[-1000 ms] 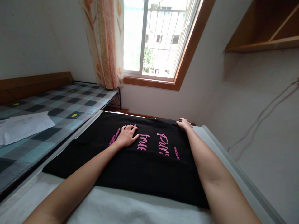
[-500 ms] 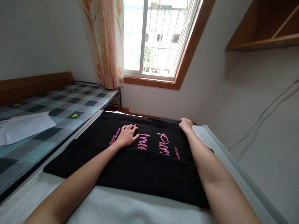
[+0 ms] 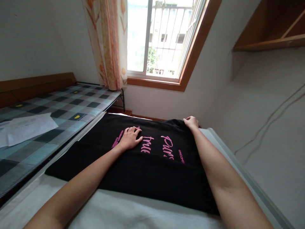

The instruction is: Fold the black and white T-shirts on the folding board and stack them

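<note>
A black cloth garment with pink lettering lies over a pale covered surface, its near part folded over some of the letters. My left hand rests on it with fingers spread, left of the word "true". At the far right corner, my right hand pinches the garment's edge between thumb and fingers, and the cloth beside it is slightly raised and wrinkled.
The pale surface shows in front of the garment. To the left stands a bed with a checked mattress and white papers. Behind are a curtain and a barred window. A wooden shelf hangs upper right.
My right hand has risen slightly, lifting the garment's far right edge, where the cloth now bunches. My left hand has stayed at the same spot on the garment.
</note>
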The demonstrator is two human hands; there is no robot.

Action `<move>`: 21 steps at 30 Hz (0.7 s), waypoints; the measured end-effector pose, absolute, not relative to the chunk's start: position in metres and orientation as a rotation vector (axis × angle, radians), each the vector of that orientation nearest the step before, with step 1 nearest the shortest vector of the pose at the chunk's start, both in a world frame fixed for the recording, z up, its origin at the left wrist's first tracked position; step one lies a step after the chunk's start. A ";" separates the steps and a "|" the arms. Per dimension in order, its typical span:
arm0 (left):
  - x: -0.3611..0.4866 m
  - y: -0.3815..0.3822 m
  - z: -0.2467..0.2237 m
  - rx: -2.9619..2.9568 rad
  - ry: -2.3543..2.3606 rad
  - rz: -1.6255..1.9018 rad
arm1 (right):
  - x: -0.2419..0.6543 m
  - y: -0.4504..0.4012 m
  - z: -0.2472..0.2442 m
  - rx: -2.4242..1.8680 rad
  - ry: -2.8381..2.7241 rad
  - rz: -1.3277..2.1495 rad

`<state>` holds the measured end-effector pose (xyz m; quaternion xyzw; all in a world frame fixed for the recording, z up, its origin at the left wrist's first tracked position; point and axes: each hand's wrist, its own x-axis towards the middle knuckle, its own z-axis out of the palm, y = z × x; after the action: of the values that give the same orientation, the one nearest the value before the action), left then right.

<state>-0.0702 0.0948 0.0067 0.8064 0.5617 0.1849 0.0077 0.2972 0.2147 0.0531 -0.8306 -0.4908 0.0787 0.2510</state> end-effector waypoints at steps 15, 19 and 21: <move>-0.070 0.094 0.007 2.536 1.766 0.569 | 0.286 0.208 0.061 -2.562 -1.446 0.341; -0.070 0.095 0.007 2.521 1.760 0.573 | 0.284 0.207 0.057 -2.562 -1.681 0.269; -0.070 0.095 0.007 2.506 1.751 0.583 | 0.280 0.205 0.056 -2.573 -1.691 0.180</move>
<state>-0.0696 0.0949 0.0067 0.8050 0.5627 0.1873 0.0147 0.2802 0.2050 0.0560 -0.8340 -0.5480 0.0582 0.0288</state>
